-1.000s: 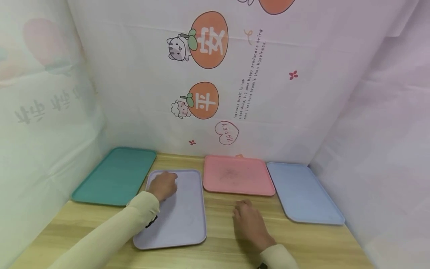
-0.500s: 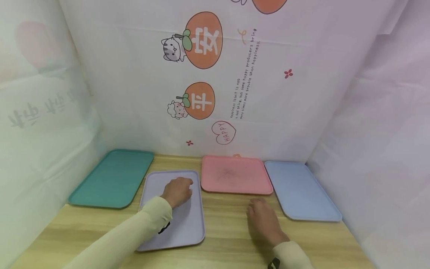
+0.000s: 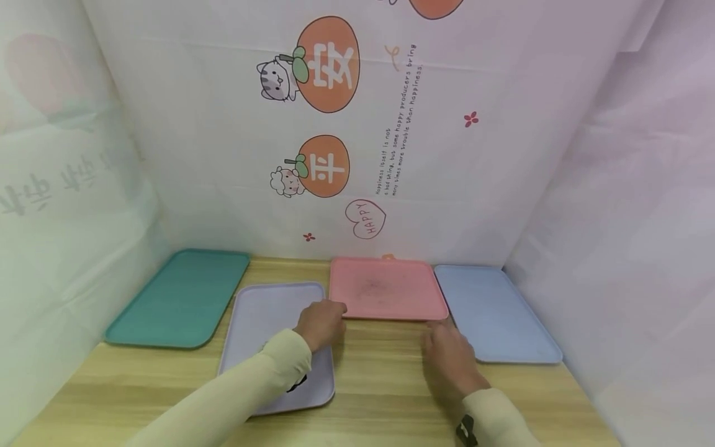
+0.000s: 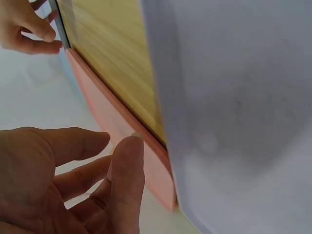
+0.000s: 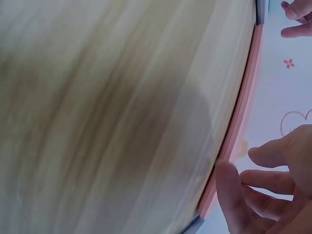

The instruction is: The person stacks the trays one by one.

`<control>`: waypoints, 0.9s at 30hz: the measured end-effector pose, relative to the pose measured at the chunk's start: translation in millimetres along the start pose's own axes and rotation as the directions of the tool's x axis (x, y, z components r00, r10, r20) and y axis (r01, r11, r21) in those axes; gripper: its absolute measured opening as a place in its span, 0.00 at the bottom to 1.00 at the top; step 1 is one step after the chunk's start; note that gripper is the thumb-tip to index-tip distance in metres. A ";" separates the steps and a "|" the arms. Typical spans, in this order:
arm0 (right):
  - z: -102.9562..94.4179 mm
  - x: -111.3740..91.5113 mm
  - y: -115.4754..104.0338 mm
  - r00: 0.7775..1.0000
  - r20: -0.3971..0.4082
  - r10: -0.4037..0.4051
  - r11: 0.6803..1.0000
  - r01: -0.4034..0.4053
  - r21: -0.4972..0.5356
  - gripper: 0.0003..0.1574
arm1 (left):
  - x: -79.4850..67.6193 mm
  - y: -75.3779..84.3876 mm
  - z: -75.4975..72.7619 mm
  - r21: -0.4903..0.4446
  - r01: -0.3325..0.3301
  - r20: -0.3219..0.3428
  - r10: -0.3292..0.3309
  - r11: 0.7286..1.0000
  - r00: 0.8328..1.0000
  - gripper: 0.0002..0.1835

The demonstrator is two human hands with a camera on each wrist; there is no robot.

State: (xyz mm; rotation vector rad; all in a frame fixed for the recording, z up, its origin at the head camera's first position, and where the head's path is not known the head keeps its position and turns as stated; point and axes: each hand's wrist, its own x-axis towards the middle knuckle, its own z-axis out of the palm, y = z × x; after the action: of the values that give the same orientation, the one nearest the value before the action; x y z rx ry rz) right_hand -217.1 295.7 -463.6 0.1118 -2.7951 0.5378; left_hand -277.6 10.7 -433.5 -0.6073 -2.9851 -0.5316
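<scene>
My left hand (image 3: 323, 324) hovers over the right edge of the lavender tray (image 3: 274, 295), its fingertips by the near left corner of the pink tray (image 3: 391, 288). In the left wrist view the left hand's fingers are loosely bent, with a gap to the thumb and nothing held. My right hand (image 3: 449, 355) is at the pink tray's near right corner, beside the light blue tray (image 3: 499, 316). The right wrist view has one fingertip in front of the pink rim (image 5: 241, 105); I cannot tell if it touches. Nothing lies between thumb and fingers there.
A teal tray (image 3: 181, 298) lies at the left. All the trays sit on a wood-grain table (image 3: 380, 379). White printed cloth (image 3: 447, 186) hangs behind the table and on both sides.
My left hand has moved right, from over the lavender tray to the pink tray's left corner. The right hand has shifted right and slightly forward to the pink tray's right corner.
</scene>
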 end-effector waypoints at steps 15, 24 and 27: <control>-10.7 10.4 43.8 0.991 0.016 0.131 0.985 -0.129 -0.112 0.20 | 7.3 48.0 11.1 -0.041 -0.082 0.035 0.083 0.996 0.996 0.03; -21.3 7.9 59.6 0.988 0.018 0.151 0.985 -0.149 -0.090 0.22 | 16.8 66.0 22.2 -0.070 -0.061 0.066 0.065 0.996 0.996 0.03; -25.9 8.2 65.1 0.989 0.010 0.146 0.984 -0.144 -0.101 0.22 | 20.5 71.8 27.0 -0.069 -0.051 0.074 0.056 0.996 0.996 0.03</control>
State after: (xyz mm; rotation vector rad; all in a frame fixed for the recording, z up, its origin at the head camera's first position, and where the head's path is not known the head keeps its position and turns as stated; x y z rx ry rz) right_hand -226.3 365.6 -461.1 -0.1102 -2.8557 0.4303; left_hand -268.1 89.5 -433.4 -0.7272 -3.0219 -0.6210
